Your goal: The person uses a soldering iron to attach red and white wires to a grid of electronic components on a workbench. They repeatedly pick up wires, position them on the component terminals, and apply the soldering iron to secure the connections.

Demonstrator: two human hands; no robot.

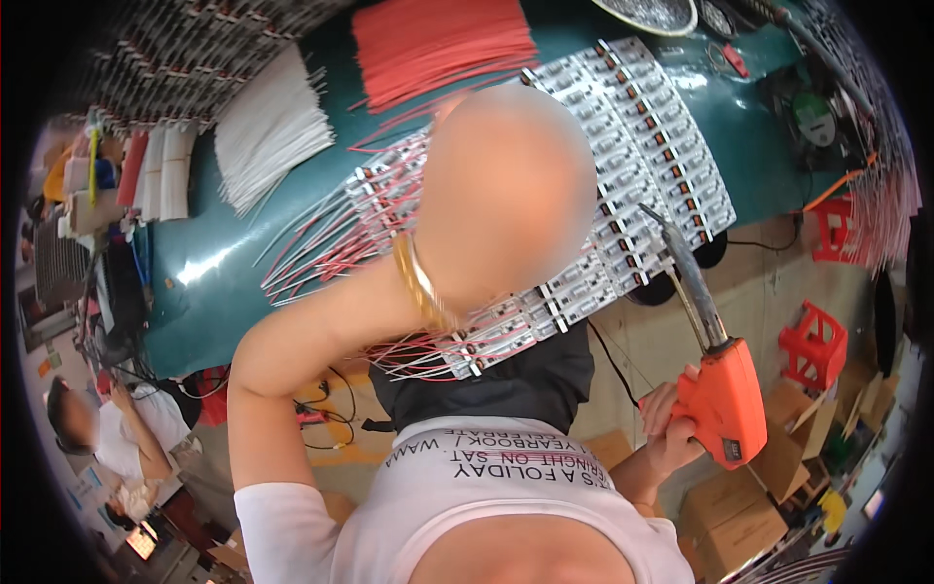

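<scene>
The right hand (671, 428) grips an orange soldering gun (720, 389); the left hand is blurred, so its grip is unclear, above circuit boards (632, 146).

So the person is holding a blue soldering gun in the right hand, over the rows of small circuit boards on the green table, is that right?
Not quite: the soldering gun is orange, not blue, as the head view shows. The rest holds: the right hand grips its handle, its metal tip pointing toward the rows of small circuit boards on the green table.
</scene>
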